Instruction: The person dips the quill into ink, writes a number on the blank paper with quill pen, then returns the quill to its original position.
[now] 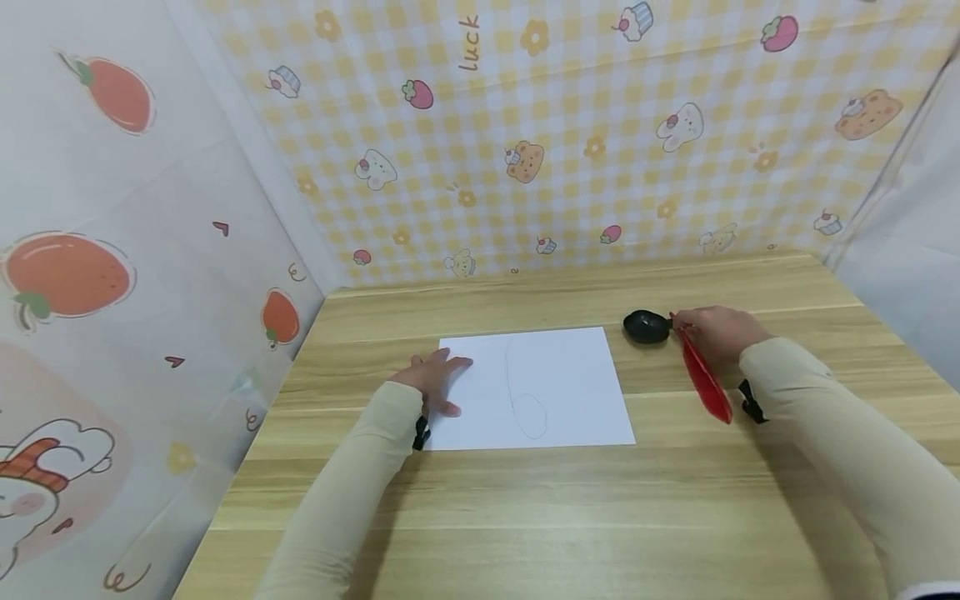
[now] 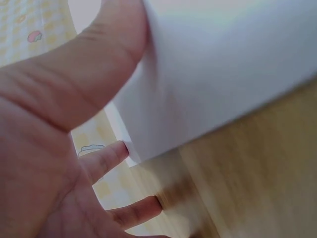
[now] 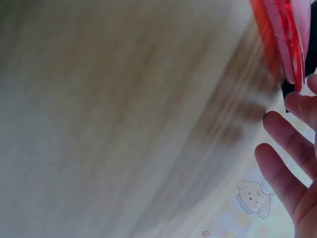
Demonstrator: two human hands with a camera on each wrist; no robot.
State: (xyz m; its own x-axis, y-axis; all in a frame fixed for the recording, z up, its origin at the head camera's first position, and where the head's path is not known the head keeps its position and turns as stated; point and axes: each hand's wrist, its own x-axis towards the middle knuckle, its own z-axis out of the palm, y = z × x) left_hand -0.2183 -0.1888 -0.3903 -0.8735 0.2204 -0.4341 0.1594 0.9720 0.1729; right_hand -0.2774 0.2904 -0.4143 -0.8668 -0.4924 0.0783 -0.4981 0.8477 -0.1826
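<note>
Fingers of the left hand (image 1: 433, 379) spread flat, pressing the white paper (image 1: 536, 387) to the bench (image 1: 525, 517); right hand (image 1: 712, 332) grips the red feather pen (image 1: 703, 379) beside the black inkpot (image 1: 647, 327).

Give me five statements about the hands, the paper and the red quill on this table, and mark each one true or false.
1. The left hand rests on the left edge of the white paper. True.
2. The paper is blank. False: it bears a faint pencil line with a loop.
3. The right hand is at the red feather quill, next to the black pot. True.
4. The black pot stands on the paper. False: it stands on the wooden table, just off the paper's far right corner.
5. The quill's tip is touching the paper. False: the quill is wholly to the right of the sheet.
</note>
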